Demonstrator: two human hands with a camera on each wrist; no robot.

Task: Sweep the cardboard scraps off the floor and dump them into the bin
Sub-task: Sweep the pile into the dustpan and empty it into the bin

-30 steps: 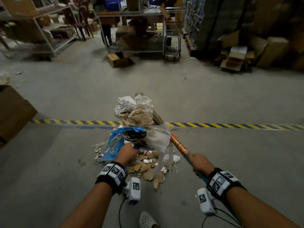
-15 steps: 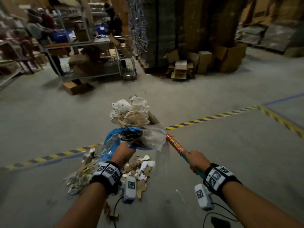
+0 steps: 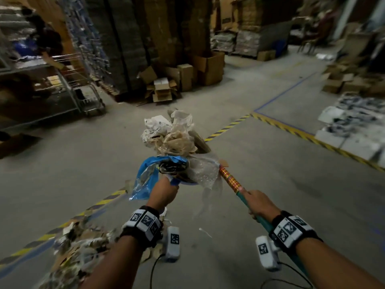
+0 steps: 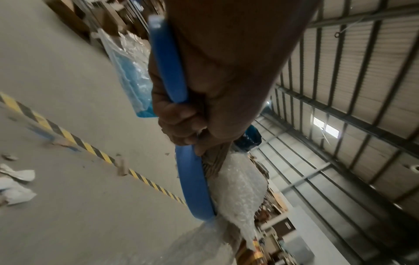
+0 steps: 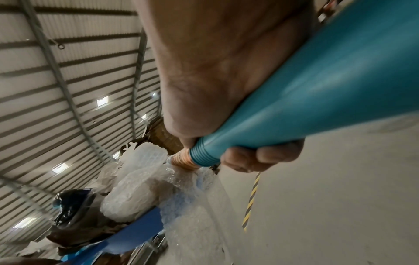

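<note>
Warehouse: stacked cardboard pallets (image 3: 158, 38), metal cart (image 3: 62, 88), hazard floor tape (image 3: 291, 130), corrugated steel roof (image 4: 362, 71).

We cannot see the pan of the blue dustpan (image 3: 174, 181), buried under crumpled plastic and paper (image 3: 173, 138). The left hand (image 3: 163, 193) hides its handle in the head view. The broom handle (image 3: 233, 184) leaves the frame behind the right wrist. The cardboard scraps (image 3: 79, 251) at lower left are motion-blurred, their pieces indistinct.
</note>
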